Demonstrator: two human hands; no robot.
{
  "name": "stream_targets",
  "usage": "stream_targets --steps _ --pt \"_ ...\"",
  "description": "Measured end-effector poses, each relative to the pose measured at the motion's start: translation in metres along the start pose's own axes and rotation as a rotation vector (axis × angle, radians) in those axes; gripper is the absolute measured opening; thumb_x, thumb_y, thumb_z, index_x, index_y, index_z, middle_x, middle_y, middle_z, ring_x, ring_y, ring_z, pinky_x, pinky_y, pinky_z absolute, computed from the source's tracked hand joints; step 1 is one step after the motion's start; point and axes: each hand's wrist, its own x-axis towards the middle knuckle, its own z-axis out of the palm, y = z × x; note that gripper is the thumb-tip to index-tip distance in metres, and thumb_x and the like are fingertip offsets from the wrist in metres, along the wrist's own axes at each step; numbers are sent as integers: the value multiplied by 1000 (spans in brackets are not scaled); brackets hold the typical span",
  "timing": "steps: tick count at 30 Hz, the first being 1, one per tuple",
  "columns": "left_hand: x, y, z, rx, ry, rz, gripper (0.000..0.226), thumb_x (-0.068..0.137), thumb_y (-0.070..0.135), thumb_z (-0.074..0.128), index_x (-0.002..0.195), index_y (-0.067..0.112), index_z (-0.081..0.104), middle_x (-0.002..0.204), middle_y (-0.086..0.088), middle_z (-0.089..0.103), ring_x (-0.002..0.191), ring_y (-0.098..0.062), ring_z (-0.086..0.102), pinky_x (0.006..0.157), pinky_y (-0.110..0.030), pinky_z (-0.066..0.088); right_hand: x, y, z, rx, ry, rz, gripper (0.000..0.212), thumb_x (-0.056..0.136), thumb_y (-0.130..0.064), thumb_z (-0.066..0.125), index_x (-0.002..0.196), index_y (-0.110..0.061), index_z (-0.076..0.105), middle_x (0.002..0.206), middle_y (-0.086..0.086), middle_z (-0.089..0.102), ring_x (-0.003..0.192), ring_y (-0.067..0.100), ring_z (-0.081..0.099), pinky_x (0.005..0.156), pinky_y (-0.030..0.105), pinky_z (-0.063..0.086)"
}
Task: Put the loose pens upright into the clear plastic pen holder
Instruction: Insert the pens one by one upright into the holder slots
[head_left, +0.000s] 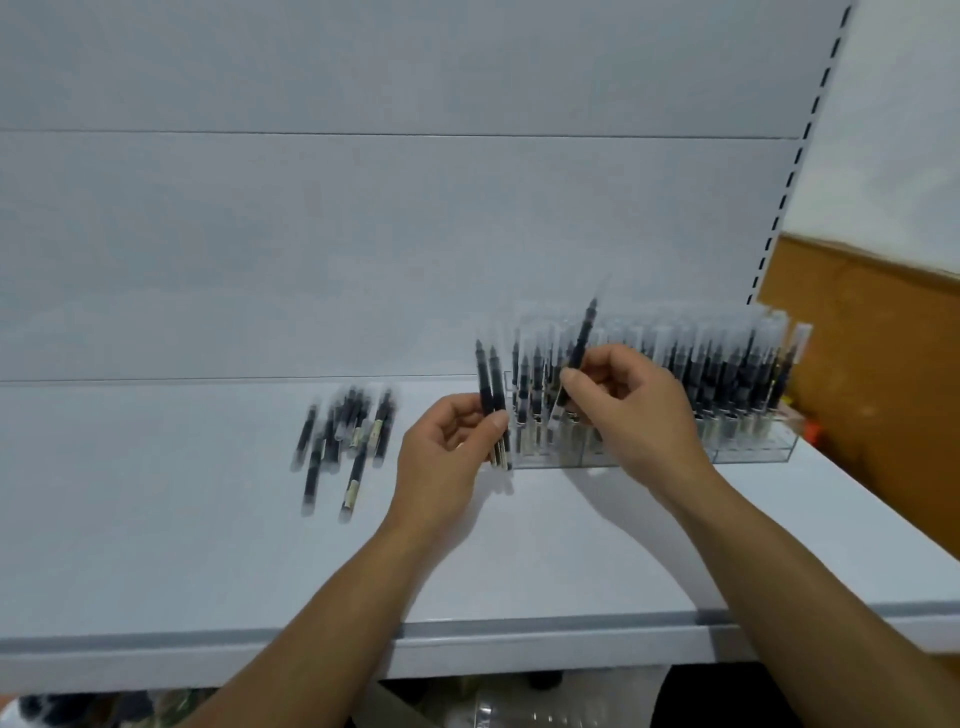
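A clear plastic pen holder (748, 453) stands on the white shelf (156, 545) at the right, packed with several upright dark pens. My right hand (623, 410) pinches one dark pen (583, 338), tilted slightly, over the holder's left end. My left hand (447, 457) grips two dark pens (491, 395) upright just left of the holder. A pile of several loose pens (345, 436) lies on the shelf further left. The picture is blurred.
The shelf's white back panel (363, 234) rises behind everything, with a slotted upright (795, 161) at the right. A brown board (872, 364) stands to the right of the holder. Dim clutter shows below the shelf's front edge (311, 654).
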Motion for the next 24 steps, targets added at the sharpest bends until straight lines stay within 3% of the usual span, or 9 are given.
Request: stream_targets --steps 4,8,11,14,24 --pt "1 -6 -3 -15 -40 -1 18 76 19 75 93 17 72 82 0 73 78 -11 68 70 -16 52 10 6 2 -135 19 -42 11 89 -28 69 97 -27 62 80 -9 64 75 11 65 75 32 58" --pt "1 -9 -1 -13 -78 -7 14 81 8 74 85 22 74 78 3 72 75 -9 67 68 -15 51 16 13 6 -303 -5 -91 11 88 -32 69 93 -32 59 78 -18 63 70 -1 58 67 20 48" --pt "1 -10 -2 -7 -80 -3 13 83 6 72 93 14 71 79 1 72 74 -8 67 68 -14 51 19 16 7 -433 -98 -77 12 87 -35 69 90 -33 58 76 -20 61 72 -4 57 64 19 44" --pt "1 -11 -3 41 -95 -2 18 83 9 73 101 8 70 92 -13 71 79 -11 67 72 -16 52 21 16 10 -536 -153 -67 9 88 -39 67 85 -34 59 73 -19 61 72 -3 57 62 21 43" --pt "1 -12 -3 67 -120 -16 17 83 11 74 100 12 71 99 -19 70 85 -19 66 80 -22 55 18 9 12 -668 -199 -79 23 89 -46 64 71 -32 65 60 -14 61 61 1 56 56 23 37"
